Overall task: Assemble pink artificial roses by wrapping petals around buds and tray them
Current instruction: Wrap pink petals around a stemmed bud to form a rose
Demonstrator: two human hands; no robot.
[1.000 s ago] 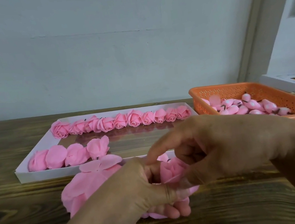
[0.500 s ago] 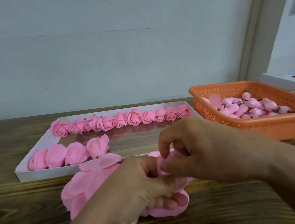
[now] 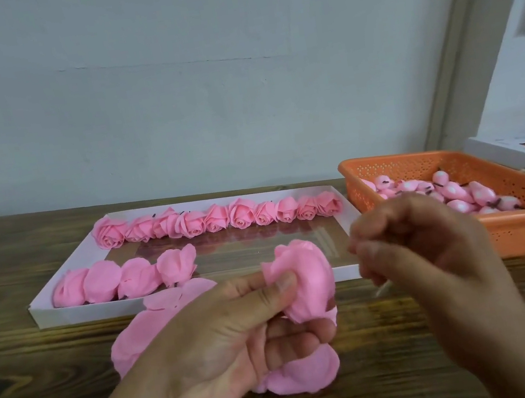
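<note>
Lifted clear of the half-wrapped rose, the right hand now hangs at 3 o'clock of it, fingers curled; a thin pale sliver shows beneath them, too blurred to identify or to tell whether they grip it. At the near edge, the left hand pinches the rose between thumb and fingers, loose petals trailing under its palm and partly hidden. Both work above a dark wooden table. Farther off, a white tray holds ten finished roses along its far side and four flatter ones nearer. At 2 o'clock an orange basket holds buds, before a pale wall.
</note>
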